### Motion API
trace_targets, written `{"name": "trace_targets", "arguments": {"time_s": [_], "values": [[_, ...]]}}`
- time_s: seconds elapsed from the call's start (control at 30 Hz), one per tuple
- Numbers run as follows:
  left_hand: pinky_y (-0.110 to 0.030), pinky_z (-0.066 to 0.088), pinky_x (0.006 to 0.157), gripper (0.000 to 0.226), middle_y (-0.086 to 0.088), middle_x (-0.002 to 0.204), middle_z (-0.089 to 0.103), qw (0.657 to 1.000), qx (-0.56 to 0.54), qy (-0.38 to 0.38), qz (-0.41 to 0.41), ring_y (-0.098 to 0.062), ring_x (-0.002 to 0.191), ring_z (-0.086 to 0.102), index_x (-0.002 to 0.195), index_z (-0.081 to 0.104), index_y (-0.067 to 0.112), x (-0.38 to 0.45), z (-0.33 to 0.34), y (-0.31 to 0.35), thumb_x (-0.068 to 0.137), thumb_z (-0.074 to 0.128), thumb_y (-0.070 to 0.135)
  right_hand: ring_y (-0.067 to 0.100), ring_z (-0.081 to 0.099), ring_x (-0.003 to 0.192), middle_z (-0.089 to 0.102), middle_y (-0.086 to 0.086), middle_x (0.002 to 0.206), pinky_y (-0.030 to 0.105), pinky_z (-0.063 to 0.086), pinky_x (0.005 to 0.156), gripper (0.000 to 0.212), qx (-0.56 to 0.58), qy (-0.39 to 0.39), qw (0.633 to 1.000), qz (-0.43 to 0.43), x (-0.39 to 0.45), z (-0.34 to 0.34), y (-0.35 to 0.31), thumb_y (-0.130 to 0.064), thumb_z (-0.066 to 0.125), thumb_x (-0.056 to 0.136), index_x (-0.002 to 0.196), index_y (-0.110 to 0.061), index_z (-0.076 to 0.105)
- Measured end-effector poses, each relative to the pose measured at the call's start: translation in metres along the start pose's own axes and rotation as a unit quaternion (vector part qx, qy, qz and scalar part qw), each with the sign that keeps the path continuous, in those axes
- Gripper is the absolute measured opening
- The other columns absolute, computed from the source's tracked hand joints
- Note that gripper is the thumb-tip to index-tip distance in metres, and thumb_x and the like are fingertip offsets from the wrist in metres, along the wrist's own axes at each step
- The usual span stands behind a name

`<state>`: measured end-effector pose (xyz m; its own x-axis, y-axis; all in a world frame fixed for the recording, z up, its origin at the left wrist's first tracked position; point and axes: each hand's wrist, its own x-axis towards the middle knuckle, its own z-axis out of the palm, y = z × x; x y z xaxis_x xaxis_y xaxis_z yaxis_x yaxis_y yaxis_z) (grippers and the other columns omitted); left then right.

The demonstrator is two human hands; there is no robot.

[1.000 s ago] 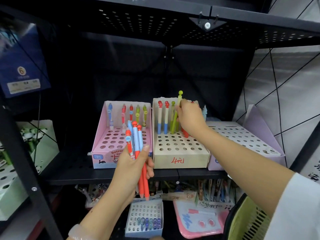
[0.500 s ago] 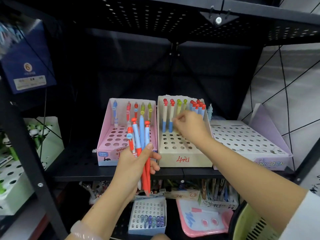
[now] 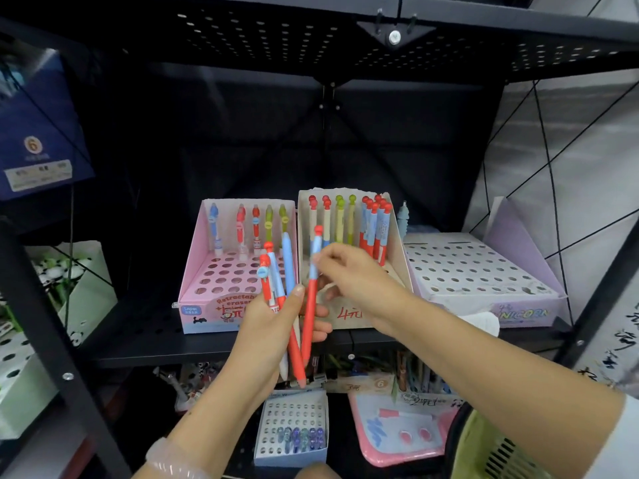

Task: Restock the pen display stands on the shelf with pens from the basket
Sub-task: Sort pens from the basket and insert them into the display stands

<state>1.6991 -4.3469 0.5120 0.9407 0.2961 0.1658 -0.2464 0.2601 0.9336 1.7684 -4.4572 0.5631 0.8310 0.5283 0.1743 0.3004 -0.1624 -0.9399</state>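
You're mid-restock: your right hand [image 3: 349, 274], at frame centre, pinches one pen [image 3: 312, 292] near its upper part, thumb and forefinger closed on it, the other fingers loosely curled. Judging by the pose, this is the pull-one-from-the-bunch step. Your left hand [image 3: 273, 326], just below and left of centre, is wrapped around a bunch of pens [image 3: 280, 288], thumb pressed across the front (four or so, count uncertain).

The picked pen stands nearly upright, long axis vertical with a slight lean, red knob cap up, red tip end down and overlapping the left hand's fingers; I can't tell if it's fully clear of the bunch. The bunch fans upward too, caps up, tips below the palm.

Next move, as I read it: lift the pen free, carry it up and right to the beige stand [image 3: 349, 316] at centre, find an empty hole in front of the filled back rows, keep it vertical, tip down, and drop it in. The pink stand [image 3: 204, 295] to the left has many empty holes too. The basket [image 3: 484, 451] sits at the lower right corner, partly cut off.
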Motion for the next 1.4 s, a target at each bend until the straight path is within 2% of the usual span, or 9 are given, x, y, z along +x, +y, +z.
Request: {"name": "trace_targets", "arguments": {"time_s": [0.13, 0.2, 0.27, 0.37, 0.83, 1.07, 1.17, 1.27, 1.4], "values": [[-0.024, 0.052, 0.045, 0.019, -0.011, 0.063, 0.069, 1.000, 0.024, 0.010, -0.017, -0.022, 0.048, 0.064, 0.095, 0.056, 0.005, 0.000, -0.001, -0.001, 0.096, 0.046, 0.021, 0.004, 0.058, 0.052, 0.062, 0.005, 0.074, 0.017, 0.048, 0.048, 0.018, 0.015, 0.165, 0.986, -0.038, 0.010, -0.036, -0.007, -0.024, 0.038, 0.100, 0.087, -0.018, 0.049], [-0.023, 0.046, 0.040, 0.020, -0.006, 0.057, 0.065, 0.998, 0.056, 0.017, -0.016, -0.017, 0.041, 0.056, 0.094, 0.057, 0.006, 0.001, -0.002, -0.003, 0.096, 0.046, 0.023, 0.005, 0.059, 0.049, 0.061, 0.004, 0.069, 0.023, 0.051, 0.048, 0.015, -0.097, 0.242, 0.960, -0.098, 0.015, -0.058, -0.007, -0.025, 0.038, 0.100, 0.088, -0.020, 0.044], [-0.022, 0.040, 0.038, 0.020, 0.000, 0.051, 0.058, 0.997, 0.075, 0.021, -0.016, -0.014, 0.036, 0.048, 0.092, 0.058, 0.009, 0.004, 0.000, -0.005, 0.096, 0.047, 0.026, 0.017, 0.064, 0.061, 0.062, 0.008, 0.072, 0.037, 0.054, 0.058, 0.013, -0.226, 0.280, 0.924, -0.128, 0.020, -0.075, -0.003, -0.026, 0.038, 0.100, 0.093, -0.015, 0.042], [-0.023, 0.038, 0.037, 0.018, 0.005, 0.049, 0.051, 0.996, 0.082, 0.012, -0.021, -0.012, 0.036, 0.044, 0.096, 0.060, 0.013, 0.006, 0.005, -0.009, 0.096, 0.047, 0.027, 0.029, 0.063, 0.069, 0.063, 0.012, 0.075, 0.047, 0.052, 0.067, 0.014, -0.309, 0.278, 0.902, -0.117, 0.024, -0.086, 0.005, -0.028, 0.038, 0.100, 0.095, -0.015, 0.038], [-0.019, 0.037, 0.037, 0.035, 0.008, 0.046, 0.043, 0.996, 0.085, -0.010, -0.013, -0.010, 0.036, 0.042, 0.107, 0.052, -0.001, 0.007, 0.006, -0.011, 0.092, 0.050, 0.031, 0.030, 0.064, 0.074, 0.064, 0.015, 0.085, 0.047, 0.054, 0.068, 0.024, -0.387, 0.245, 0.882, -0.113, 0.031, -0.082, 0.002, -0.029, 0.037, 0.099, 0.105, -0.007, 0.042], [-0.018, 0.036, 0.036, 0.048, 0.006, 0.047, 0.044, 0.999, 0.039, -0.005, -0.020, -0.010, 0.035, 0.040, 0.094, 0.057, 0.011, 0.007, 0.005, -0.012, 0.076, 0.043, 0.054, 0.030, 0.065, 0.073, 0.064, 0.015, 0.085, 0.047, 0.054, 0.067, 0.025, -0.377, 0.250, 0.885, -0.115, 0.033, -0.081, 0.002, -0.031, 0.037, 0.099, 0.104, -0.007, 0.042], [-0.019, 0.037, 0.037, 0.045, 0.006, 0.047, 0.045, 0.999, 0.034, -0.003, -0.018, -0.011, 0.036, 0.041, 0.094, 0.057, 0.012, 0.006, 0.002, -0.012, 0.081, 0.042, 0.052, 0.030, 0.065, 0.072, 0.064, 0.015, 0.086, 0.046, 0.054, 0.066, 0.022, -0.377, 0.244, 0.887, -0.107, 0.033, -0.080, 0.005, -0.029, 0.038, 0.099, 0.104, -0.008, 0.042], [-0.020, 0.038, 0.038, 0.034, 0.006, 0.048, 0.046, 0.998, 0.054, 0.002, -0.018, -0.011, 0.038, 0.043, 0.095, 0.057, 0.013, 0.007, 0.001, -0.013, 0.092, 0.041, 0.042, 0.031, 0.066, 0.075, 0.065, 0.016, 0.091, 0.045, 0.055, 0.071, 0.031, -0.400, 0.213, 0.889, -0.063, 0.034, -0.076, 0.014, -0.027, 0.038, 0.100, 0.120, -0.003, 0.042], [-0.020, 0.037, 0.037, 0.036, 0.006, 0.048, 0.046, 0.997, 0.079, -0.001, -0.012, -0.010, 0.037, 0.043, 0.093, 0.052, 0.012, 0.006, 0.000, -0.010, 0.084, 0.048, 0.047, 0.026, 0.067, 0.070, 0.067, 0.013, 0.078, 0.043, 0.055, 0.070, 0.017, -0.408, 0.167, 0.896, -0.055, 0.035, -0.073, 0.022, -0.025, 0.043, 0.098, 0.097, -0.009, 0.046]]}}
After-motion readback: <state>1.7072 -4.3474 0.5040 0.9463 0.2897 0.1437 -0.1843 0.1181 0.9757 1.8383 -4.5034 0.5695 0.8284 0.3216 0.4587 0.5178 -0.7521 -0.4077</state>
